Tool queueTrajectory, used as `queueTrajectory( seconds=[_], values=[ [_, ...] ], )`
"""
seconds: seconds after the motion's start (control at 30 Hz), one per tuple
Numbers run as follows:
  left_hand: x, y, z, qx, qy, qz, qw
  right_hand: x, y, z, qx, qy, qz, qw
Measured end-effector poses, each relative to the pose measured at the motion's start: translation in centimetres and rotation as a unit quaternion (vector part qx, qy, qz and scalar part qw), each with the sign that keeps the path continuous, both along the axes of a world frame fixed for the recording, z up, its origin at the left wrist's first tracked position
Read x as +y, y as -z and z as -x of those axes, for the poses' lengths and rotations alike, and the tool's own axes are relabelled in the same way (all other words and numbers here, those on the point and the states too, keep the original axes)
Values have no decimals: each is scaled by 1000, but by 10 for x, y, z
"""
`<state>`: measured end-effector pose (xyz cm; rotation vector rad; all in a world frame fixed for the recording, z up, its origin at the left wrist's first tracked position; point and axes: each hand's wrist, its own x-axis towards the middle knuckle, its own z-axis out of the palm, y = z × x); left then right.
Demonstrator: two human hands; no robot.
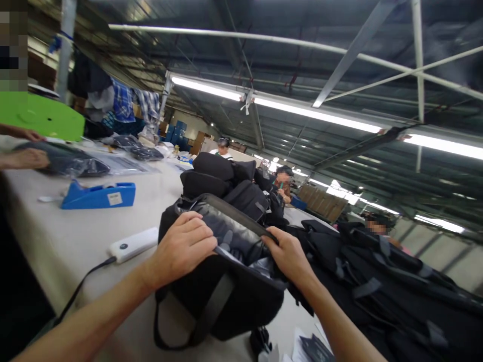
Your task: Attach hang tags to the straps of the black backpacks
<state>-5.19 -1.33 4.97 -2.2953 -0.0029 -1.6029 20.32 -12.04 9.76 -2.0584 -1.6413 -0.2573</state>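
Near the tabletop's [75,241] front edge, a white device [134,244] lay left of the black bag [226,296]. Your left hand [184,249] had its fingers curled, pinching the bag's opened rim; your right hand [289,256] pinched the rim's other side. The mouth stood open, grey lining showing; more black bags [396,286] waited piled at the right.

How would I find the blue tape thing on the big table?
Start at the long pale table and look past the left hand, beyond the white device with a cable. The blue tape dispenser lies there, the only bright blue thing among dark bagged items.
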Motion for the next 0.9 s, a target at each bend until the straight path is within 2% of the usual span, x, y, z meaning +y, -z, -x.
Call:
queueTrajectory(
  seconds=[0.17, 0.27, 0.37, 0.47, 0.57, 0.7, 0.8, 0.9],
  values=[
    [-1, 24, -1, 48, 12, 22, 999, -1, 17, -1, 50, -73, 32, 996],
    [3, 33, -4, 50, 16, 46, 998, -10, 21, -13, 135, -83, 9, 987],
    [7, 30, -6, 46, 25, 65, 996, -31, 18, -29, 265, -58, -27, 962],
    [11, 19, -10, 50, 7, 62, 997, -57, 21, -34, 323, -38, -16, 945],
    [18, 5, -21, 82, -24, 64, 994, -73, 37, -27, 305, -44, 18, 951],
    [38, -7, -43, 140, -86, 93, 982, -70, 64, -21, 208, -15, 66, 976],
    [62, -5, -57, 156, -100, 110, 977, -67, 76, -31, 177, 26, 44, 983],
    [89, 5, -65, 165, -89, 119, 975, -79, 82, -44, 182, 61, 40, 981]
  ],
)
